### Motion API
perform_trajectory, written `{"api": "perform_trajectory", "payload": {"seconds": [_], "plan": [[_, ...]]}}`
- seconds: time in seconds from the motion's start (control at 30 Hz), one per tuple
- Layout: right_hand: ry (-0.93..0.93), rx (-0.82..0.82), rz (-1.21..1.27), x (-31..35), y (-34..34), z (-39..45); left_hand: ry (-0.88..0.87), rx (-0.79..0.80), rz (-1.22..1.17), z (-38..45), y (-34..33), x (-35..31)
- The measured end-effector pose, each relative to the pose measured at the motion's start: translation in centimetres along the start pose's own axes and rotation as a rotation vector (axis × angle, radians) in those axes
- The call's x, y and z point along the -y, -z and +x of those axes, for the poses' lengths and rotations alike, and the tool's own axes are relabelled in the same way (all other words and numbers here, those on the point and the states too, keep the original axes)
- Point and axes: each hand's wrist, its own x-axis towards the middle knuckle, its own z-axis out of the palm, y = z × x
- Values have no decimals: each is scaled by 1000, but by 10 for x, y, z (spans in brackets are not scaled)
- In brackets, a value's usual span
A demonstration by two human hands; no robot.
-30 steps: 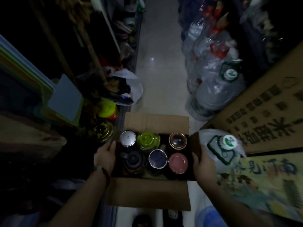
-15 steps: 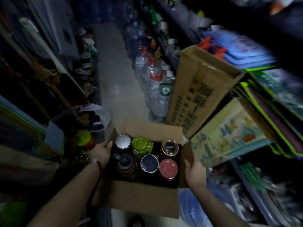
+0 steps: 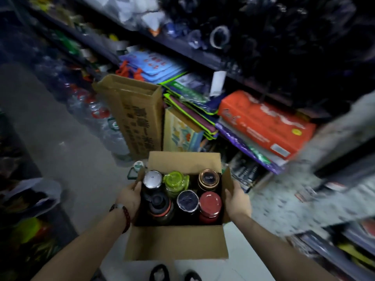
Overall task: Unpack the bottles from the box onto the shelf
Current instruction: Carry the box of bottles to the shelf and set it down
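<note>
**Box swung round to face the shelving; nothing unpacked yet**

You carry the open cardboard box [image 3: 176, 243] in front of you, off the floor, one hand on each side. Your left hand [image 3: 129, 196] grips the left wall, thumb hooked over the rim near the silver-capped bottle [image 3: 152, 179]. Your right hand [image 3: 237, 201] is wrapped round the right wall by the side flap. Both clamped on cardboard, neither on a bottle.

What changes: a second ago you look straight down the aisle with the box low, water jugs to the right. Half a second ago the view swings right. Now you face the shelves [image 3: 205, 57] head on, and the tall brown carton [image 3: 135, 115] sits just past the box's far flap. Hands are in the same spots on the box across all three pictures.

Six bottles in the box, two rows of three, same as before: silver cap, green lid [image 3: 176, 182], bronze-rimmed lid [image 3: 209, 179] at the back; black cap [image 3: 160, 205], dark blue lid [image 3: 187, 200], red lid [image 3: 210, 203] in front.

Meaning for the task: still the carry-and-position step. The shelves ahead look packed with folders and an orange pack [image 3: 263, 122], and blur hides any free spot. Likely you need to set the box down first, since both hands are busy.
</note>
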Motion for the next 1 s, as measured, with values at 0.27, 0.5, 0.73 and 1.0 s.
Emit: {"api": "perform_trajectory", "payload": {"seconds": [0.27,0.5,0.73,1.0], "plan": [[-339,-166,116,-98,64,-43,-126,275,121,-38,-93,-58],[-629,-395,299,-169,91,-104,-242,502,266,-72,-185,-103],[-847,-611,345,-227,110,-182,-414,673,447,-144,-274,-129],[-1088,-808,432,-299,121,-273,-544,914,565,-237,-382,-117]]}}
